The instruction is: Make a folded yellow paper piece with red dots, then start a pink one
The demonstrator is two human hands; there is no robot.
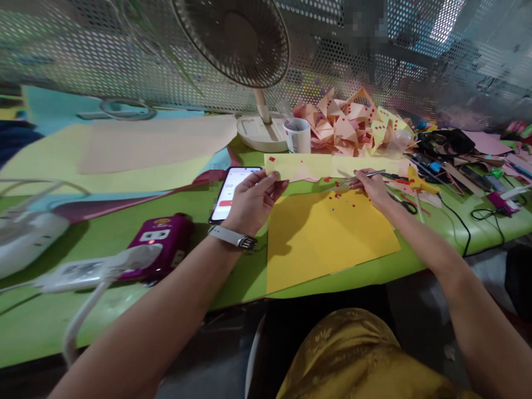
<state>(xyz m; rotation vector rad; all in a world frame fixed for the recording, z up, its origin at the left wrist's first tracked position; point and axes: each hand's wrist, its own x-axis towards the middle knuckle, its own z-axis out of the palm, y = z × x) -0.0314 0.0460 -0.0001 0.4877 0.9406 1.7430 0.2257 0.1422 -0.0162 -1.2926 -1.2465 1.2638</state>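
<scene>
Pinching the near left end of a pale yellow paper strip (332, 165), the left hand (253, 202) has its thumb and fingertips closed on the paper, a watch (231, 237) strapped at its wrist. The strip runs rightward across the table toward the right hand (373, 187), which is closed around metal tweezers (358, 178) whose tips point left and rest at the strip's lower edge; the hands are well apart, with the strip spanning the gap between them. Just below both hands lies an orange-yellow sheet (328, 238) sprinkled with tiny red paper bits (343, 202), its near corners reaching close to the table's front edge. A phone (233, 194) with its screen lit sits just left of the left hand, and a purple device (162, 244) and a white power strip (95, 269) lie farther left. Behind the strip stand a white cup (298, 136), the base of a desk fan (260, 133) and a heap of folded pink and yellow paper shapes (353, 124). Tools and cables crowd the right side, scissors (405, 205) among them, leaving the orange-yellow sheet as the main bare area. The green table (233, 277) backs onto a perforated metal wall (83, 50).
</scene>
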